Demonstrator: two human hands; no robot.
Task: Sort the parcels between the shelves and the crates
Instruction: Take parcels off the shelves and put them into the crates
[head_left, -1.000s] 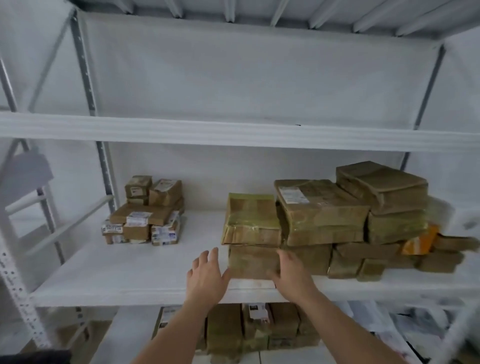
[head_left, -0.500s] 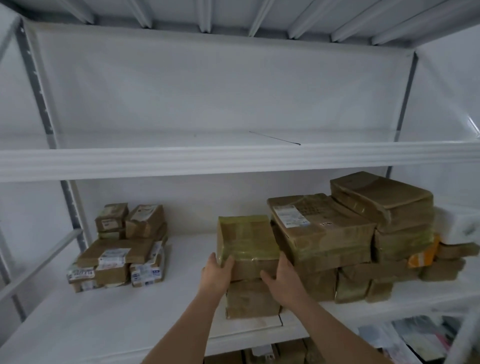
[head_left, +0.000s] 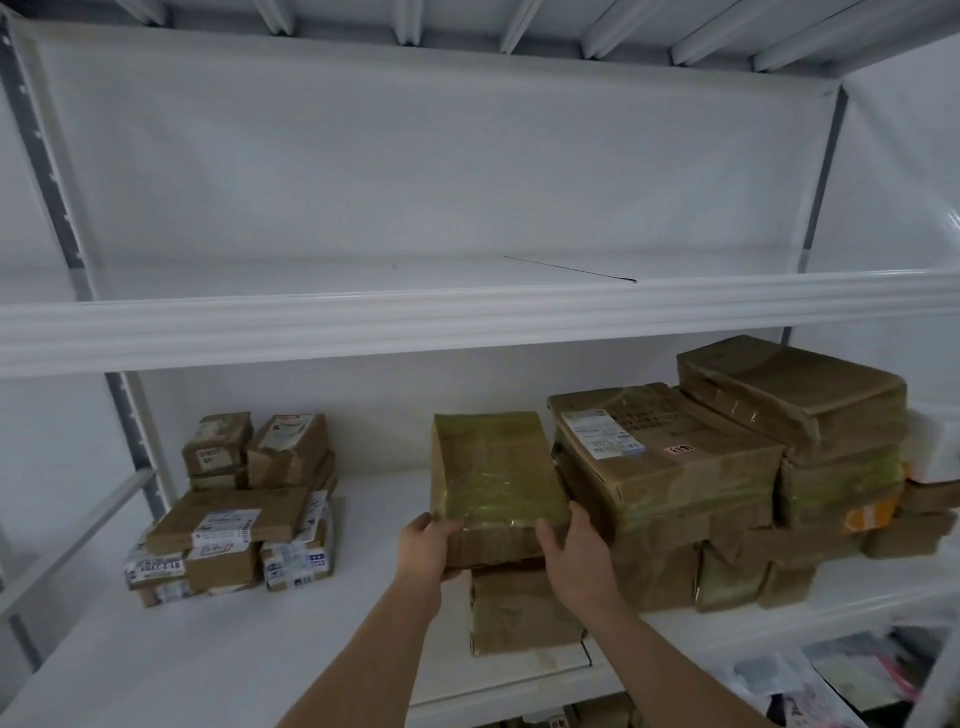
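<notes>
A flat brown parcel wrapped in greenish tape (head_left: 493, 480) lies on top of a second brown parcel (head_left: 522, 608) on the middle shelf (head_left: 208, 639). My left hand (head_left: 423, 548) grips its near left corner, fingers curled under the edge. My right hand (head_left: 574, 553) grips its near right corner, thumb on top. To the right stands a pile of larger brown parcels (head_left: 670, 467), the nearest bearing a white label. A group of small labelled parcels (head_left: 234, 525) sits at the shelf's left.
The upper shelf (head_left: 467, 312) runs across above the parcels, bare except for a thin dark line. A grey upright post (head_left: 124, 431) stands at the left. Plastic-wrapped items (head_left: 841, 675) lie below at the right, under the middle shelf.
Both hands rose from the lower parcel's front to the top parcel and took hold of its near corners. The view moved closer and higher.
</notes>
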